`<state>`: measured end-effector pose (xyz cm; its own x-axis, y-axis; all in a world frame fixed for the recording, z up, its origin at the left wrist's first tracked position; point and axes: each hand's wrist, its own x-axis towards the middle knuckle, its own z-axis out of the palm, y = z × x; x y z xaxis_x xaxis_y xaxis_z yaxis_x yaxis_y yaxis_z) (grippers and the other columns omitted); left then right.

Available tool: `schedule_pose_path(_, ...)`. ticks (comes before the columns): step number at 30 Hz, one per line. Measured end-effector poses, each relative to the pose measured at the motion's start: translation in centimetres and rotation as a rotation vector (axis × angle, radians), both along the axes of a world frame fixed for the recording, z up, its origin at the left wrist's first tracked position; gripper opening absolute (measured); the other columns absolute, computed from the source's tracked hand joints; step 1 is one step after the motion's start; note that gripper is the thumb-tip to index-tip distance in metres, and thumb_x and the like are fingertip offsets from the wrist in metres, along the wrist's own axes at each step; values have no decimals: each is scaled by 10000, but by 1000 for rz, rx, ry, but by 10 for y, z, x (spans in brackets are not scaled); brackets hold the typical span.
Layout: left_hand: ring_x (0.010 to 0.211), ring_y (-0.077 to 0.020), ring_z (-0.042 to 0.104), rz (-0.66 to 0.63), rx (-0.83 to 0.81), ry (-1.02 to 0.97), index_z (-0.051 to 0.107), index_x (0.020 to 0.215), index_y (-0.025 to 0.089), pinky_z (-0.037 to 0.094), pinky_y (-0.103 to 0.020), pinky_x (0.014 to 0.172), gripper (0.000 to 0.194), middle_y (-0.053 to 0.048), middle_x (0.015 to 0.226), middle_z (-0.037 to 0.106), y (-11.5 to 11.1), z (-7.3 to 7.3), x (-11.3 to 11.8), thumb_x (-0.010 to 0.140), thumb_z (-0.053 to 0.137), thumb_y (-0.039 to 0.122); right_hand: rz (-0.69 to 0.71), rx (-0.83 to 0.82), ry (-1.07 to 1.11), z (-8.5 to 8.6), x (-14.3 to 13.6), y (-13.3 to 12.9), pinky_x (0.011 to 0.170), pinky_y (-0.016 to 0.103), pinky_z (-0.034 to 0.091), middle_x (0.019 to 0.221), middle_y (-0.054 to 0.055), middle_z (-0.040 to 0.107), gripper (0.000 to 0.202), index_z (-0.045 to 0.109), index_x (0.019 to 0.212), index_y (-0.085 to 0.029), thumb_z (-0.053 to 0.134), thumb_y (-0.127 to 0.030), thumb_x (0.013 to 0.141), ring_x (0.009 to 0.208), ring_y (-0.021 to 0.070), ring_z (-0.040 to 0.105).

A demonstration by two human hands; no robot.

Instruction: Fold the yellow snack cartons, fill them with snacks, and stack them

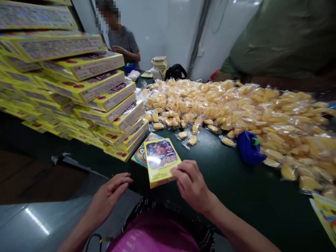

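Note:
A flat yellow printed box lies tilted over a colourful printed card or box on the dark green table. My right hand grips its lower right corner, fingertips on the top face. To the left of the box, apart from it, my left hand hovers near the table's front edge with fingers stretched out and nothing in them. Just beyond the box are several small yellow pieces in clear wrappers.
Stacked yellow boxes rise high on the left. A large heap of wrapped yellow pieces spreads across the back and right. A blue tape dispenser stands at its edge. Another person is at the far end. Printed sheets lie at right.

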<state>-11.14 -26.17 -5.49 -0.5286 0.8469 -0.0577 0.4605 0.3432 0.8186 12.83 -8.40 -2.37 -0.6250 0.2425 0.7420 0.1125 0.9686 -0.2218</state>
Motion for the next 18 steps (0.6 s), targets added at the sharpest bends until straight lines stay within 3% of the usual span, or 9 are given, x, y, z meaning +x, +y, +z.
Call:
schedule_pose_path(3,848,-264,728,59,-16,80,759,914,264,577,-318,740,396,-58,920,788,-2,-2,-1,815,581,604,-23,14,5,-3,-7,4,791,364,561,940,79,590,376,575,1136,-207,483,22,853,918,214,544)
schedule_pose_path(5,899,-268,726,58,22,153,726,1048,255,578,-339,778,394,-70,993,781,6,2,5,837,588,558,-84,14,33,-2,-4,7,777,374,550,938,80,577,363,573,1131,-205,496,12,850,903,218,537)
schedule_pose_path(7,1139,-295,653,-42,97,286,635,1253,228,523,-407,958,490,-113,1238,707,25,7,14,829,631,475,-168,35,46,-1,5,11,756,382,543,941,82,557,350,565,1118,-205,517,9,846,881,222,524)
schedule_pose_path(9,1360,-340,472,-216,100,445,502,1406,186,380,-502,1114,728,-159,1449,550,51,9,19,750,729,405,-218,55,21,-3,18,12,735,377,541,934,82,541,350,556,1107,-198,521,25,839,856,221,511)
schedule_pose_path(12,1430,-419,339,-353,-25,621,461,1430,146,261,-623,1143,948,-208,1500,475,89,1,21,599,851,379,-209,43,-39,-13,37,8,708,357,548,914,83,547,346,551,1097,-177,495,50,842,838,216,510)
schedule_pose_path(15,1400,-437,376,-295,-44,691,516,1376,142,291,-658,1099,787,-224,1453,523,109,-9,19,674,799,359,-209,24,-69,-24,49,0,693,354,563,903,88,565,310,560,1088,-159,484,40,862,838,218,514)
schedule_pose_path(18,1353,-424,441,-180,86,529,589,1300,152,315,-632,1101,623,-195,1386,592,108,-7,19,715,722,322,-214,4,-68,-28,54,-3,697,352,577,906,92,583,298,574,1085,-158,479,29,874,837,215,523)
